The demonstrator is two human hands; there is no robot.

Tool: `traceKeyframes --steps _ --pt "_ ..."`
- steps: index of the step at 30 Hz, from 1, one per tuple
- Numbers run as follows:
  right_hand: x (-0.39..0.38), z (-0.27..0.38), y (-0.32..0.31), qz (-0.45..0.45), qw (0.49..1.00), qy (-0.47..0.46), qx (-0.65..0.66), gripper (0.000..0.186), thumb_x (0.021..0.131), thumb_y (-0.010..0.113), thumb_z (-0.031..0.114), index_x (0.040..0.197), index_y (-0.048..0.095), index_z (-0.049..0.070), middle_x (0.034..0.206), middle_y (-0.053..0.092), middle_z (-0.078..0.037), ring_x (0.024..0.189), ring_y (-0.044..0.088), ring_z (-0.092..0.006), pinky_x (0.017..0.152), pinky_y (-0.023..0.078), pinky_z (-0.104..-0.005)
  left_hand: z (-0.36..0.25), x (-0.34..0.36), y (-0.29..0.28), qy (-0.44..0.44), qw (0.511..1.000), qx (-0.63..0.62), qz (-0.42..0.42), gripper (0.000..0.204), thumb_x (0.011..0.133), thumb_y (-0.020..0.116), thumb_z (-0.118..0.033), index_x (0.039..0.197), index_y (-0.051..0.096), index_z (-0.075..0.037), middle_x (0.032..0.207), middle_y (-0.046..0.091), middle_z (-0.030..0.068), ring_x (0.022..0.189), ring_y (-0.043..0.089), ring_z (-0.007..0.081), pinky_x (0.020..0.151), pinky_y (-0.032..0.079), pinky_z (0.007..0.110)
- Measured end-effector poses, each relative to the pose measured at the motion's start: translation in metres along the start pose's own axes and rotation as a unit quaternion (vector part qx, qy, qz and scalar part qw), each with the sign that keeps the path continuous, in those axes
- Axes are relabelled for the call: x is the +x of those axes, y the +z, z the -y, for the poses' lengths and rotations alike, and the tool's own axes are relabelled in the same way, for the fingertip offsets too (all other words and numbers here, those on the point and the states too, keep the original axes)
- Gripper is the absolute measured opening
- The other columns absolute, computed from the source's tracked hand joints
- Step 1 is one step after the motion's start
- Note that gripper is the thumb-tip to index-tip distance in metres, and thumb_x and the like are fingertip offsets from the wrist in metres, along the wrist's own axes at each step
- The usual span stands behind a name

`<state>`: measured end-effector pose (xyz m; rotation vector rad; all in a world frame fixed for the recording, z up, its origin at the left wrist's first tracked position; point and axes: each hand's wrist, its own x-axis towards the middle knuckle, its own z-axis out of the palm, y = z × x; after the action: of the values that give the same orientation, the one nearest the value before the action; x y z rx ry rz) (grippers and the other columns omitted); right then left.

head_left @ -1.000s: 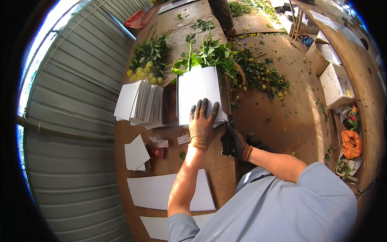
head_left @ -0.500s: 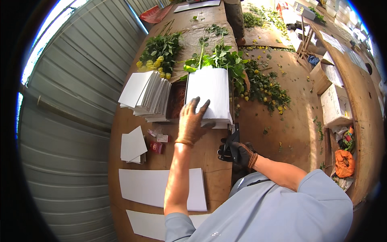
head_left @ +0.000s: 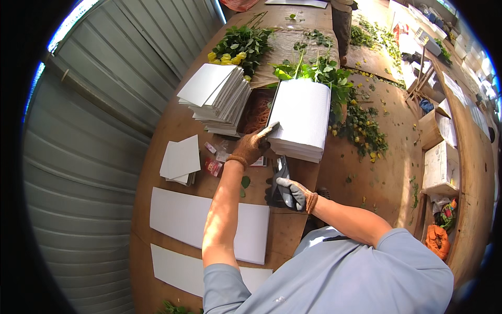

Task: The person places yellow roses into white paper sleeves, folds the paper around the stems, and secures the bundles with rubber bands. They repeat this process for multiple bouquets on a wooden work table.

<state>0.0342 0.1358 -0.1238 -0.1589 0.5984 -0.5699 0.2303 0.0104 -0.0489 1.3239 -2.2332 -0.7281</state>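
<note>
My left hand (head_left: 253, 145), in a brown, dark-fingered work glove, has its index finger stretched to the lower left corner of a stack of white ribbed sheets (head_left: 298, 115); the other fingers are bent, partly hidden. Below the stack, my gloved right hand (head_left: 297, 194) is closed on a black tool (head_left: 282, 172) at the table's right edge; its exact kind is unclear. Left of the ribbed stack are a dark box of reddish bands (head_left: 256, 112) and piled white cards (head_left: 209, 86). Leafy stems (head_left: 340, 78) stick out behind the stack.
A bunch of yellow roses (head_left: 238, 47), small cards (head_left: 179, 159) and long white boards (head_left: 204, 214) lie on the table. A metal wall (head_left: 89, 157) stands left. A person's leg (head_left: 340, 26) is at the back; cartons (head_left: 439, 167) and scattered cuttings (head_left: 366, 131) are right.
My left hand has slid from the top of the sheets down to their left corner. My right hand stays on the black tool, now lower relative to the stack. The whole view has shifted.
</note>
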Motion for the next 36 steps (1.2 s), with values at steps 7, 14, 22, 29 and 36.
traceKeyframes --steps 7,14,22,29,36 --pt "0.041 0.004 0.058 0.066 0.996 -0.054 0.025 0.038 0.099 0.064 0.047 0.122 0.061 0.017 0.104 0.069 -0.006 0.101 0.068 -0.0244 0.093 0.055 -0.042 -0.019 0.0 -0.018 -0.017 0.999 0.005 0.036 0.081 0.079 0.061 0.01 0.149 0.053 -0.03 0.135 0.066 0.0108 0.113 0.067 0.0341 0.095 0.054 0.04" --pt "0.059 0.001 0.064 0.071 0.992 -0.076 0.068 0.039 0.095 0.068 0.053 0.115 0.063 0.019 0.1 0.068 -0.004 0.097 0.065 -0.0226 0.093 0.053 -0.0426 -0.009 0.002 -0.008 0.023 1.0 0.02 -0.002 0.075 0.082 0.054 0.009 0.147 0.055 -0.029 0.135 0.066 0.0128 0.116 0.065 0.0374 0.097 0.054 0.042" --pt "0.056 0.01 0.072 0.024 0.993 -0.087 0.078 0.042 0.101 0.054 0.056 0.117 0.063 0.018 0.098 0.066 -0.002 0.095 0.064 -0.0209 0.092 0.054 -0.045 -0.018 -0.004 -0.014 -0.045 0.999 0.015 0.023 0.059 0.087 0.061 0.004 0.142 0.06 -0.017 0.134 0.065 0.0182 0.119 0.063 0.0415 0.099 0.053 0.043" --pt "0.101 0.008 0.05 0.053 0.983 -0.164 0.059 0.042 0.105 0.048 0.055 0.115 0.061 0.016 0.085 0.058 -0.003 0.076 0.057 -0.0175 0.072 0.051 -0.0366 -0.029 0.006 -0.019 -0.089 0.994 -0.016 0.059 0.064 0.086 0.056 0.011 0.144 0.059 -0.018 0.122 0.07 0.02 0.105 0.069 0.0325 0.095 0.053 0.035" --pt "0.0 0.006 0.008 0.113 0.993 0.026 -0.024 0.033 0.097 0.071 0.026 0.123 0.062 0.007 0.118 0.069 -0.008 0.109 0.068 -0.0254 0.101 0.056 -0.0418 -0.014 -0.006 -0.009 -0.053 0.994 -0.091 0.029 0.063 0.085 0.07 -0.005 0.145 0.056 -0.015 0.112 0.074 0.0175 0.099 0.072 0.0287 0.086 0.056 0.038"
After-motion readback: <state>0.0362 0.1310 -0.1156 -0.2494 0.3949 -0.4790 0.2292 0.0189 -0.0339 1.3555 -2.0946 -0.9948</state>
